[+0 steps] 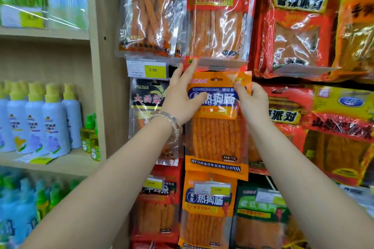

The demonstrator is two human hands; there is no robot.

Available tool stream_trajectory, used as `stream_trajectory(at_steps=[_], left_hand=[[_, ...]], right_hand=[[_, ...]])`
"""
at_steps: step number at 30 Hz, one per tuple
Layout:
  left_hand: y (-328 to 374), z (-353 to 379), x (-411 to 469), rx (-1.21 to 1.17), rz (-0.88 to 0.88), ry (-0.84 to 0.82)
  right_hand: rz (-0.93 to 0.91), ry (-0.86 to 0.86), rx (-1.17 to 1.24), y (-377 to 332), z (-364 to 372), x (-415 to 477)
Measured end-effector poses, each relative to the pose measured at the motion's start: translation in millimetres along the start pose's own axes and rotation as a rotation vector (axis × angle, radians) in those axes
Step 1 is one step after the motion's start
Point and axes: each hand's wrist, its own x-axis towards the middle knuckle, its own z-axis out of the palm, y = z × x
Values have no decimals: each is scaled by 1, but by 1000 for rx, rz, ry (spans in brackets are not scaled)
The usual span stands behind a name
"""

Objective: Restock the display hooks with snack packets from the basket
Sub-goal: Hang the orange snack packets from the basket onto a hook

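An orange snack packet with a blue label band hangs upright against the display wall, its punched top slot near a hook. My left hand holds its upper left corner, thumb on the front and straight fingers reaching up behind the packet above. My right hand pinches its upper right edge. A red-and-yellow packet hangs just above, its clear bottom edge overlapping the orange packet's top. A second orange packet of the same kind hangs below. The basket is out of view.
Black-topped packets hang at left, red packets at right. Yellow price tags sit on hook ends. A wooden shelf upright borders the display; white spray bottles stand on the shelf at left.
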Motion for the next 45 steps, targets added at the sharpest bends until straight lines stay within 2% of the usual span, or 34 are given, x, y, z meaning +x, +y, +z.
stream_trajectory(at_steps=[7,11,13,15,17,19,23,27,32,36,38,40,43,45], left_hand=[[-10,7,-7,1,33,-33],[-32,30,-25,201,8,-175],[-48,43,-37,285,-14,-269],[-62,56,-47,342,-26,-332],[-73,67,-55,385,-42,-360],[-82,78,-63,418,-84,-392],[-99,90,-65,498,-137,-451],[-106,94,-41,474,-227,-499],[-103,99,-27,457,-304,-550],[-94,94,-32,366,-274,-571],[-85,86,-47,290,-194,-568],[-79,75,-76,146,-171,-498],[-79,48,-135,-41,-235,-357],[-88,26,-180,-94,-369,-302]], right_hand=[[-15,5,-121,13,5,0],[-130,73,-259,30,6,-14],[-227,89,-448,43,5,-25],[-412,66,-729,57,3,-36],[-606,-31,-964,73,2,-41],[-679,-135,-1103,87,1,-41],[-680,-229,-1232,94,3,-30],[-531,-405,-1392,88,13,-10],[-431,-511,-1520,77,22,4],[-411,-483,-1393,74,18,-9],[-441,-439,-1216,76,12,-32],[-418,-403,-1003,79,6,-63],[-317,-377,-717,88,3,-121],[-230,-444,-613,94,7,-166]])
